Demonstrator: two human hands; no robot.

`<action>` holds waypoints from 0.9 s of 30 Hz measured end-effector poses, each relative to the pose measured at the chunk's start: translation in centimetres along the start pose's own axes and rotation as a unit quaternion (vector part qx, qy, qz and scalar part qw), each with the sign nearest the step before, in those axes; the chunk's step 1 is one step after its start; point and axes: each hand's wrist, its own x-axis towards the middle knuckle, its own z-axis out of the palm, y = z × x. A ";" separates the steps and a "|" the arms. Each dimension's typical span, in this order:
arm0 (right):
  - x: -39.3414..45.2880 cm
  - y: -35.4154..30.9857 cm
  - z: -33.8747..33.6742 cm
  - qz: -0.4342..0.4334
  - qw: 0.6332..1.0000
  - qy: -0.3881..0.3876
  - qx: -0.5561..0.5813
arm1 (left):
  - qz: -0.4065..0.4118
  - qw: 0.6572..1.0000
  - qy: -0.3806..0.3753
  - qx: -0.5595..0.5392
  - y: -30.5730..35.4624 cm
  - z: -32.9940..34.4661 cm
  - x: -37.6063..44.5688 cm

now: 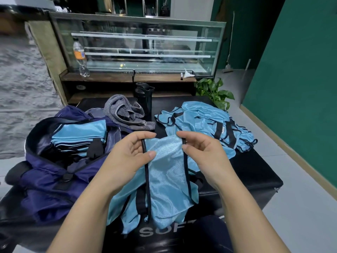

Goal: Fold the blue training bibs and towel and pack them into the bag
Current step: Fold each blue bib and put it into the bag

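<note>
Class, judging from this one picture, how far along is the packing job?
Done: a stack of folded bibs already lies in the open navy bag. In hand: the left hand and right hand pinch the black edges of one bib. Left: the bib pile and the grey towel.

Even, soft indoor light, only faint shadows, pale glare streaks on the glass display case (138,46), strong wide-angle bending at the edges, left margin smeared and blurry, centre sharp
</note>
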 end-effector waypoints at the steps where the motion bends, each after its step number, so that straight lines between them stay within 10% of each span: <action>1: 0.0 0.1 0.0 0.000 1.000 0.003 -0.005 | 0.002 1.000 0.005 0.002 0.0 0.0 0.0; 27: -0.1 1.2 0.8 -0.046 0.980 0.025 -0.192 | 0.112 0.939 0.085 0.313 -1.1 0.1 0.3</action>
